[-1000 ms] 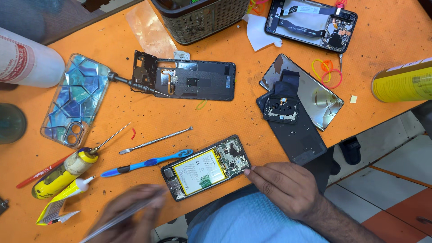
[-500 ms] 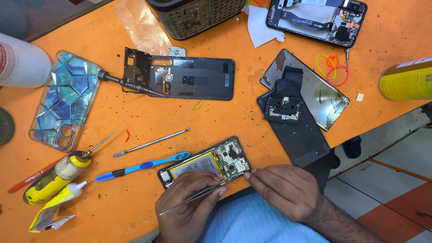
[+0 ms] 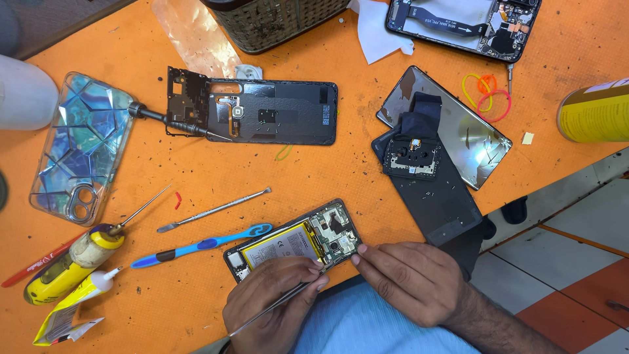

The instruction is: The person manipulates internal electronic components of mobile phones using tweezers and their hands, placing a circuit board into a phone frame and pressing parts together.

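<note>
One opened phone (image 3: 295, 244), back removed, battery and circuit board exposed, lies at the near edge of the orange table (image 3: 367, 164), between the two hands. The left hand (image 3: 275, 301) is curled, pinching one thin metal tool (image 3: 275, 307) that slants down and to the left, and its fingertips rest on the phone's lower edge. The right hand (image 3: 409, 282) lies flat with fingers together, fingertips touching the phone's right corner. To the left of the phone lie one blue toothbrush (image 3: 200, 246), one metal spatula tool (image 3: 213, 210), one yellow glue bottle with a needle tip (image 3: 72, 259) and one glue tube (image 3: 72, 305). Farther back sit one black phone back cover (image 3: 262, 111) with one screwdriver (image 3: 173, 121) laid on it, one clear patterned phone case (image 3: 82, 147), one cracked screen panel (image 3: 452, 128), and one second opened phone (image 3: 465, 23) at the far right corner. Three rubber bands (image 3: 485, 92) lie beside the screen; one yellow can (image 3: 593, 111) stands at the right edge.
</note>
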